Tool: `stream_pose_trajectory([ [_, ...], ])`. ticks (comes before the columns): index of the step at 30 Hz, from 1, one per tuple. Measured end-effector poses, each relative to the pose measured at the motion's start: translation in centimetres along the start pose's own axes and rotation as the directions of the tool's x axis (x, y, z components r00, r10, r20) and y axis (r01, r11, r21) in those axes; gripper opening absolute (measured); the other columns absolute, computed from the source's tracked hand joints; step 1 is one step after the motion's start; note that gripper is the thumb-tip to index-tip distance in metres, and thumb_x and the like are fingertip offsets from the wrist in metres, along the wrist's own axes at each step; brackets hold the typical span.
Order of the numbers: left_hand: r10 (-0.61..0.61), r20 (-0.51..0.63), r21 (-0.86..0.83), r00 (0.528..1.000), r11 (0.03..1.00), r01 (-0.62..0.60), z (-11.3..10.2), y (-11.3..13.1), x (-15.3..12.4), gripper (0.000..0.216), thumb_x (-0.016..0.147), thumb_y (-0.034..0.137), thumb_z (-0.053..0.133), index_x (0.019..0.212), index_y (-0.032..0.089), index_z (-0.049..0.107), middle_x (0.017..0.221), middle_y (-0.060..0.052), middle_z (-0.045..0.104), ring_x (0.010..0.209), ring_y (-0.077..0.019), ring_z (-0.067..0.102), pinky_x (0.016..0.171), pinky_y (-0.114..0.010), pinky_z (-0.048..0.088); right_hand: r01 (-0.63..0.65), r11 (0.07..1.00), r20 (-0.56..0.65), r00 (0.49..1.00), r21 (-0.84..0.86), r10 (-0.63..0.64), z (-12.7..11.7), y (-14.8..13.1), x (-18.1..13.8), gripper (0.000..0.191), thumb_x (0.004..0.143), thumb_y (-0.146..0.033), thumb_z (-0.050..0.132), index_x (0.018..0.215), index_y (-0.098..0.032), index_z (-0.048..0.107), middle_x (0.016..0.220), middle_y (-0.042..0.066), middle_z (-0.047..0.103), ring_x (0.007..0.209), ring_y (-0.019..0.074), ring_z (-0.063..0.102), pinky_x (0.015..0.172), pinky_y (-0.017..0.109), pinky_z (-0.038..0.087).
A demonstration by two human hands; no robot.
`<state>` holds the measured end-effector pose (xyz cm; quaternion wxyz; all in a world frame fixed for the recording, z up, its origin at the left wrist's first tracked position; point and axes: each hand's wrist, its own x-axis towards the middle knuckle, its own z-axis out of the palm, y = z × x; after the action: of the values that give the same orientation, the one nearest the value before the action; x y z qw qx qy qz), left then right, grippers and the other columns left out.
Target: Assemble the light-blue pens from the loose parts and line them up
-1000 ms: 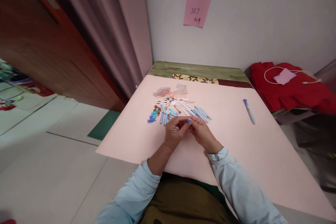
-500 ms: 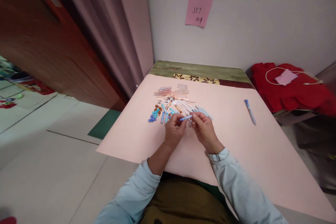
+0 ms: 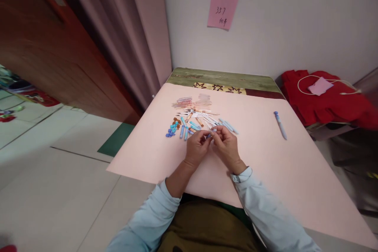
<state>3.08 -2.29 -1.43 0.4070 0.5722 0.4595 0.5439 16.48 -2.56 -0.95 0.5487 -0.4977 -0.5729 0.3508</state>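
Note:
My left hand [image 3: 197, 148] and my right hand [image 3: 226, 147] meet over the pink sheet [image 3: 260, 165], fingers pinched together on a small blue pen part [image 3: 210, 135] held between them. Just beyond the fingertips lies a heap of pen parts [image 3: 203, 120]: light blue barrels, white refills, brown pieces and clear tubes. A cluster of small blue and brown caps [image 3: 173, 127] sits left of the heap. One whole blue pen [image 3: 280, 125] lies apart to the right.
The table's green and patterned far edge [image 3: 224, 80] meets a white wall with a pink note [image 3: 222, 9]. Red cloth with a white cable [image 3: 327, 96] lies to the right. A curtain and a wooden door stand to the left.
Both hands turned the blue pen part, held level half a second ago, and drew closer together. The right hand shifted slightly left and the part is now mostly hidden by fingers.

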Motion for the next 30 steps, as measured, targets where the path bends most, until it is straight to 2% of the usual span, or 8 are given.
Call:
stream_pose_trajectory([
  [4, 0.043, -0.078, -0.032, 0.996, 0.998, -0.045, -0.4, 0.8, -0.2, 0.023, 0.074, 0.017, 0.073, 0.096, 0.025, 0.075, 0.092, -0.004, 0.066, 0.070, -0.0147, 0.051, 0.071, -0.026, 0.043, 0.115, 0.974, -0.108, 0.984, -0.195, -0.138, -0.4, -0.1, 0.0, 0.018, 0.091, -0.038, 0.060, 0.097, -0.021, 0.062, 0.066, -0.003, 0.058, 0.055, 0.0120, 0.051, 0.057, 0.026, 0.043],
  [8, 0.021, -0.166, -0.032, 0.986, 0.999, -0.027, -0.9, 0.6, -0.2, 0.022, 0.080, 0.015, 0.065, 0.098, 0.024, 0.072, 0.098, -0.005, 0.065, 0.081, -0.0168, 0.055, 0.079, -0.027, 0.044, 0.188, 0.913, 0.018, 0.981, -0.363, -0.194, -0.4, 0.3, 0.0, 0.013, 0.091, -0.033, 0.059, 0.089, -0.021, 0.062, 0.064, -0.003, 0.057, 0.056, 0.0127, 0.049, 0.057, 0.026, 0.040],
  [10, 0.013, -0.175, 0.004, 0.985, 1.000, -0.013, -1.0, 0.2, -0.1, 0.022, 0.081, 0.015, 0.063, 0.099, 0.024, 0.070, 0.096, -0.004, 0.064, 0.080, -0.0167, 0.055, 0.079, -0.027, 0.044, 0.203, 0.891, 0.041, 0.978, -0.406, -0.204, -0.3, 0.5, 0.1, 0.013, 0.092, -0.032, 0.058, 0.088, -0.021, 0.063, 0.066, -0.002, 0.058, 0.057, 0.0131, 0.050, 0.058, 0.026, 0.040],
  [13, 0.049, -0.179, 0.036, 0.983, 0.998, -0.043, -1.0, -0.2, 0.1, 0.019, 0.082, 0.015, 0.062, 0.096, 0.024, 0.071, 0.090, -0.004, 0.064, 0.077, -0.0164, 0.055, 0.076, -0.027, 0.044, 0.207, 0.890, -0.015, 0.972, -0.406, -0.233, -0.3, 0.7, 0.1, 0.013, 0.092, -0.033, 0.058, 0.091, -0.021, 0.064, 0.068, -0.002, 0.060, 0.058, 0.0132, 0.052, 0.061, 0.027, 0.041],
  [17, 0.114, -0.170, 0.093, 0.979, 0.991, -0.100, -0.8, 0.0, 0.1, 0.015, 0.082, 0.015, 0.061, 0.090, 0.022, 0.072, 0.086, -0.004, 0.065, 0.077, -0.0160, 0.057, 0.075, -0.026, 0.044, 0.188, 0.894, 0.011, 0.980, -0.407, -0.201, -0.4, 0.7, 0.1, 0.014, 0.092, -0.032, 0.057, 0.090, -0.021, 0.064, 0.068, -0.001, 0.061, 0.057, 0.0129, 0.052, 0.060, 0.026, 0.041],
  [24, 0.157, -0.099, 0.239, 0.983, 0.962, -0.130, -0.7, -0.7, 0.1, 0.013, 0.085, 0.018, 0.058, 0.094, 0.018, 0.068, 0.089, -0.004, 0.065, 0.071, -0.0131, 0.058, 0.069, -0.026, 0.047, 0.168, 0.886, -0.004, 0.982, -0.432, -0.188, -0.4, 0.7, 0.2, 0.016, 0.091, -0.033, 0.058, 0.088, -0.020, 0.066, 0.064, -0.002, 0.059, 0.056, 0.0121, 0.050, 0.058, 0.026, 0.040],
  [27, 0.125, -0.052, 0.239, 0.991, 0.965, -0.110, -0.5, -0.9, 0.0, 0.016, 0.082, 0.019, 0.063, 0.098, 0.018, 0.067, 0.089, -0.004, 0.066, 0.065, -0.0113, 0.056, 0.064, -0.025, 0.047, 0.163, 0.913, -0.068, 0.977, -0.375, -0.203, -0.4, 0.3, 0.1, 0.018, 0.090, -0.035, 0.059, 0.091, -0.019, 0.067, 0.064, -0.002, 0.059, 0.056, 0.0123, 0.051, 0.060, 0.026, 0.042],
  [30, 0.087, -0.006, 0.204, 0.996, 0.975, -0.084, -0.2, -0.8, 0.0, 0.021, 0.079, 0.019, 0.067, 0.100, 0.018, 0.066, 0.090, -0.004, 0.069, 0.062, -0.0103, 0.055, 0.061, -0.024, 0.048, 0.091, 0.972, -0.098, 0.989, -0.218, -0.115, -0.4, -0.3, 0.0, 0.021, 0.090, -0.039, 0.059, 0.093, -0.019, 0.066, 0.066, -0.002, 0.061, 0.054, 0.0118, 0.051, 0.058, 0.026, 0.043],
])
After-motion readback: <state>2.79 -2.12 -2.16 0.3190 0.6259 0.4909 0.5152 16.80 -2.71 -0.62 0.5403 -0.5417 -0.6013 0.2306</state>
